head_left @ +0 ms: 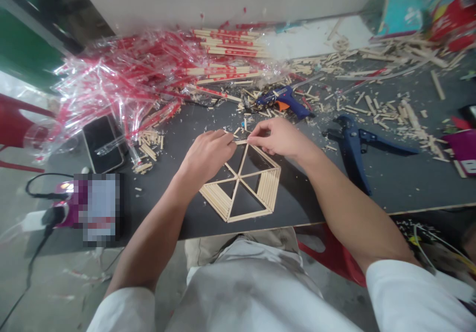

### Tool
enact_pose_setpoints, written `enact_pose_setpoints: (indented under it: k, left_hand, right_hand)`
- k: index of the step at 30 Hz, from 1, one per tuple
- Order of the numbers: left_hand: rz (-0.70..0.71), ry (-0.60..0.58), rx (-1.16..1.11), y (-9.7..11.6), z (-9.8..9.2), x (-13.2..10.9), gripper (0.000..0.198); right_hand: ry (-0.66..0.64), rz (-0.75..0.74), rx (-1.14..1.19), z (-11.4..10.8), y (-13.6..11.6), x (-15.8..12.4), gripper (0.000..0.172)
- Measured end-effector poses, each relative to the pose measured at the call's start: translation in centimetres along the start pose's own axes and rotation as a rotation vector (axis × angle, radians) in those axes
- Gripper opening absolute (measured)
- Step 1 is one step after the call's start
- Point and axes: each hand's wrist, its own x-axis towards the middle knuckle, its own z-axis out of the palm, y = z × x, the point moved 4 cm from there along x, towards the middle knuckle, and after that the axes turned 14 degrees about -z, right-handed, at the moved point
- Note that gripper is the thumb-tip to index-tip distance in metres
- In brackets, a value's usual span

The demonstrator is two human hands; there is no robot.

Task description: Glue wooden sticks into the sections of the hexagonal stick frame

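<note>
A hexagon frame of thin wooden sticks [260,190] lies on the dark table [394,178] in front of me, with spokes crossing at its centre and stick rows filling some sides. My left hand [208,156] and my right hand [277,136] both pinch one short wooden stick [241,142] at the frame's far edge, one hand at each end. Fingers of both hands are closed on it.
A blue glue gun [284,99] lies just beyond my hands. Blue cutters [353,143] rest to the right. A heap of red-printed plastic wrappers and chopstick packs [156,76] covers the far left. A phone [102,143] lies left. Wood offcuts [390,108] litter the right side.
</note>
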Motion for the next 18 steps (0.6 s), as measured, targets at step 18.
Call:
enact_pose_setpoints:
  k: [18]
  left_hand:
    - [-0.247,0.021,-0.428,-5.0,-0.2,-0.2,0.035]
  right_hand:
    - [0.074,-0.057,-0.004,-1.2,0.0,-0.1,0.037]
